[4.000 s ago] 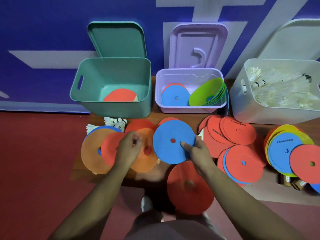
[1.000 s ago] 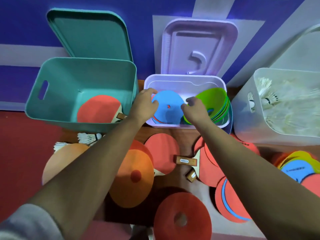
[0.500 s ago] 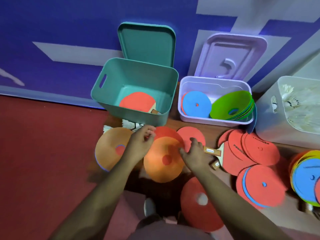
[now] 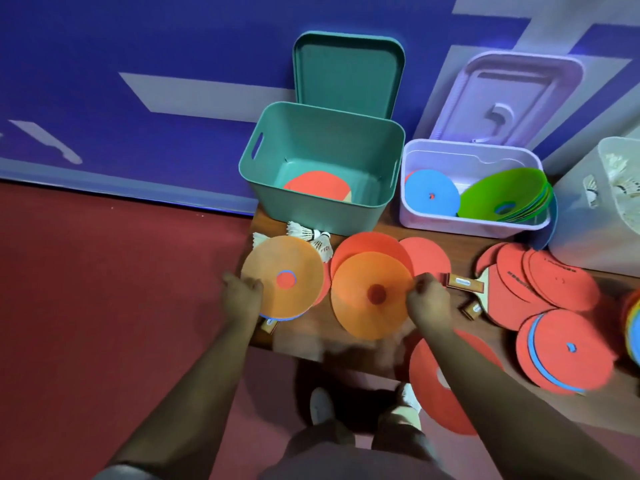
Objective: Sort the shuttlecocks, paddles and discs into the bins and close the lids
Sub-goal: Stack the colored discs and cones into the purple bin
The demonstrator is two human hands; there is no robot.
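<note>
Pinching the near-left rim of the left orange disc with the left grip, at the worktop's left end. Clasping the right rim of the right orange disc with the right grip, fingers curled, just beside a paddle handle.

Teal bin and lilac bin stand open above; discs, paddles, shuttlecocks crowd the bench before them.

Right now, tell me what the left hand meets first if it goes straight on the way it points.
Left hand pinches the flat orange disc: that first; past it, likely the white feather shuttlecocks.
</note>
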